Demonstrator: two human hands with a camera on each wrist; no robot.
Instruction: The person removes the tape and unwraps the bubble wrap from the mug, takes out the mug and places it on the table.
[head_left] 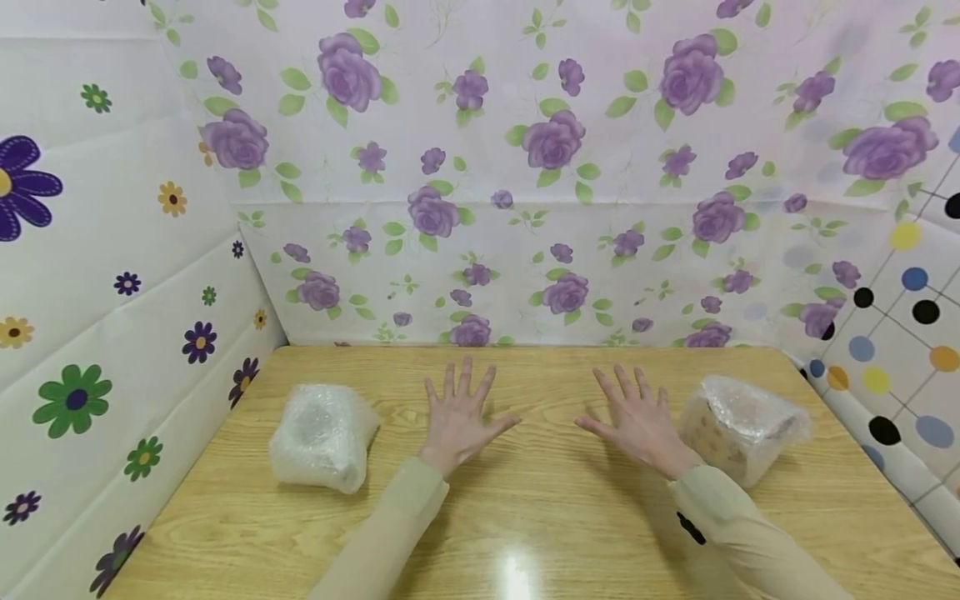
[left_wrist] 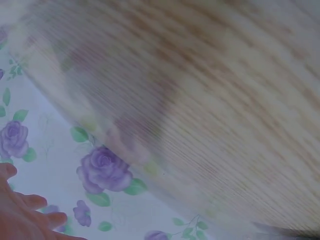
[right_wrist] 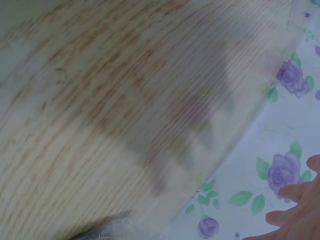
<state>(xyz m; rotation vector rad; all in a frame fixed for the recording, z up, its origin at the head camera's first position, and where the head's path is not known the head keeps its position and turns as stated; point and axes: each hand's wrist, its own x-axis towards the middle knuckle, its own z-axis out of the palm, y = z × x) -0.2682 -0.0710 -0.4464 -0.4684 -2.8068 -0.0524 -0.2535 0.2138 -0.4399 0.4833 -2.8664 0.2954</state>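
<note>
My left hand (head_left: 459, 423) is held over the wooden table with its fingers spread and nothing in it. To its left stands a bundle wrapped in bubble wrap (head_left: 318, 435), apart from the hand. My right hand (head_left: 637, 423) is spread in the same way, palm down and holding nothing. Just right of it, close by the wrist, sits a second bubble-wrapped package (head_left: 738, 429) with a brownish pattern showing through the wrap. In the wrist views, only fingers of the left hand (left_wrist: 27, 215) and of the right hand (right_wrist: 297, 207) show at the lower corners.
The wood-grain table (head_left: 525, 500) runs back to a wall sheet with purple roses (head_left: 555, 137). A sheet with flowers (head_left: 75, 400) borders the left side, and one with coloured dots (head_left: 885, 379) borders the right. A dark strip (head_left: 691, 528) shows by the right sleeve.
</note>
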